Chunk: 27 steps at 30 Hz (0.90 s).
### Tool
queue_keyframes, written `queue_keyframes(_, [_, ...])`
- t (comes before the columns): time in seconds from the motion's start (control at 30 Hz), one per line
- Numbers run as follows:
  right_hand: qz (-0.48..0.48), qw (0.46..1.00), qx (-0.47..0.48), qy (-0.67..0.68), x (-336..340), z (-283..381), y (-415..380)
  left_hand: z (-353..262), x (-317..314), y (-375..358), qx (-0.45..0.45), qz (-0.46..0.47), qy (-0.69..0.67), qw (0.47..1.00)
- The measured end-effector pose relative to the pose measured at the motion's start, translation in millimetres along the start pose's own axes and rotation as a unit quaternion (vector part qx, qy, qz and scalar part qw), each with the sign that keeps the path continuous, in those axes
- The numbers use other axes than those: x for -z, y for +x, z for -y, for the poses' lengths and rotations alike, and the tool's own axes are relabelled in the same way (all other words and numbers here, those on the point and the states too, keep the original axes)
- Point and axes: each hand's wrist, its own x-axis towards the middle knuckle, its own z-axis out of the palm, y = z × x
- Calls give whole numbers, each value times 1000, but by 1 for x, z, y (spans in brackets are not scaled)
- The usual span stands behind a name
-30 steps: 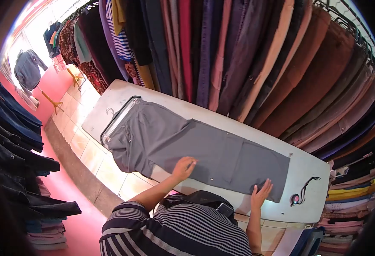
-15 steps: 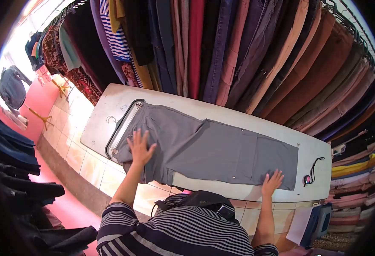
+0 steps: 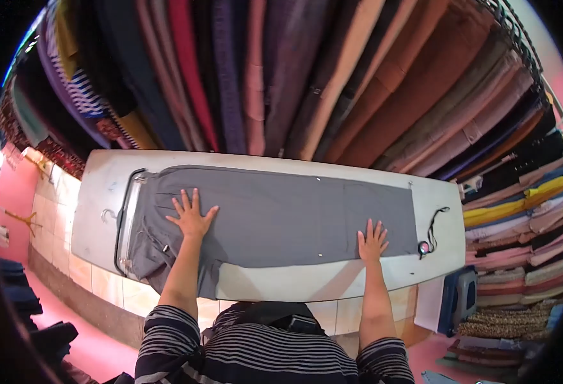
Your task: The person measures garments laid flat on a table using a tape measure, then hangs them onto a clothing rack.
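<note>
Grey trousers (image 3: 281, 214) lay flat along the white table (image 3: 96, 192); left hand (image 3: 190, 216) and right hand (image 3: 372, 242) pressed them, fingers spread, gripping nothing; the left had shifted slightly right since earlier

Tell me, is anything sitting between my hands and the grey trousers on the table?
Nothing visible. The left hand lies flat on the grey trousers near the waist end, and the right hand presses flat near the leg end.
</note>
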Motion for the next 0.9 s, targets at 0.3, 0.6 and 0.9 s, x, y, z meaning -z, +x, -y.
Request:
queue_keyframes(0.3, [-16,999,31,11,28,-45,42,-65,-16,15,-3,7,26,1000])
queue_keyframes(0.6, [-259,929,-28,263,24,-225,51,25,-18,2,5,-196,-186,963])
queue_keyframes(0.9, [-276,957,-70,-55,19,-309,31,109,-26,-59,227,-76,-21,971])
